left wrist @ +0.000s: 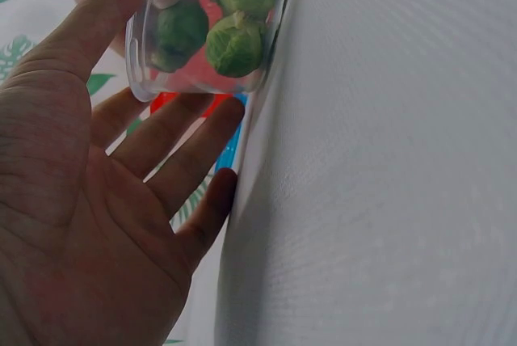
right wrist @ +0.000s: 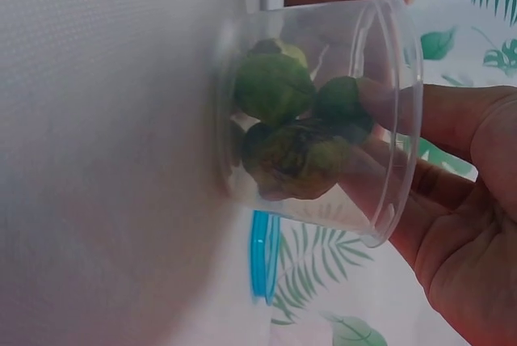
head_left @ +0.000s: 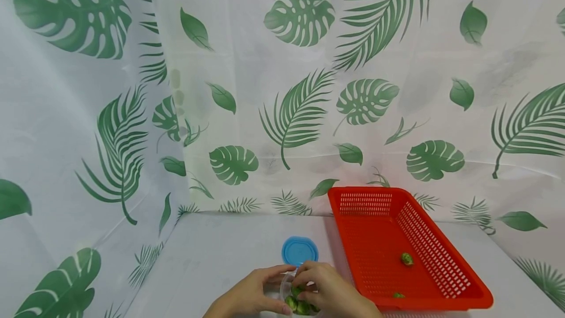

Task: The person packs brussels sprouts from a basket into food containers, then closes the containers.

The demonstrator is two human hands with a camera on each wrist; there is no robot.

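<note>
A clear round plastic tub (right wrist: 315, 213) stands on the table with several Brussels sprouts (left wrist: 236, 43) inside. My left hand (head_left: 251, 292) curves round the tub's left side, thumb at the rim and fingers spread along the wall. From the right, my right hand (head_left: 333, 289) reaches in over the rim. In the right wrist view its thumb and fingers are inside the tub, pinching a small sprout (right wrist: 341, 102) above the others. Just behind the tub lies a round blue lid (head_left: 300, 251).
A red perforated plastic basket (head_left: 428, 303) stands to the right of the tub. One sprout (head_left: 407, 259) lies on its floor, and another (head_left: 398, 295) shows near its front wall. Leaf-patterned sheeting (head_left: 247, 126) hangs behind and to the left of the white table (head_left: 220, 249).
</note>
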